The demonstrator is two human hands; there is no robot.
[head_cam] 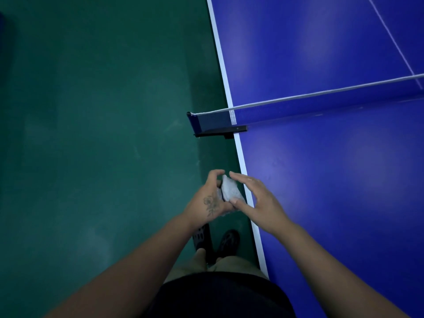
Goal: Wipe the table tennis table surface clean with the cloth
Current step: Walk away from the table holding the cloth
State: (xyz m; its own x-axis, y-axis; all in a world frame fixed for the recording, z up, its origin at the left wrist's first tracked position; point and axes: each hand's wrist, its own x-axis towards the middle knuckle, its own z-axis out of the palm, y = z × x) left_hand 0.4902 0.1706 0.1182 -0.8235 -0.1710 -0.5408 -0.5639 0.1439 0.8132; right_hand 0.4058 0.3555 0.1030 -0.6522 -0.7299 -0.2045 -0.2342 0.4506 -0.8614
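Cloth [230,188], white & bunched, is held between both hands just off the table's [332,180] white left edge, on the near side of the net [298,106]. Left hand [210,198] curls round it; right hand [257,198] fingers straight, thumb touching cloth. 2 dark shoes [228,242] on green floor [91,134] below.

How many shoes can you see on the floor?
2: a left shoe and a right shoe on the green floor, beside the table's edge below the hands, both partly hidden.
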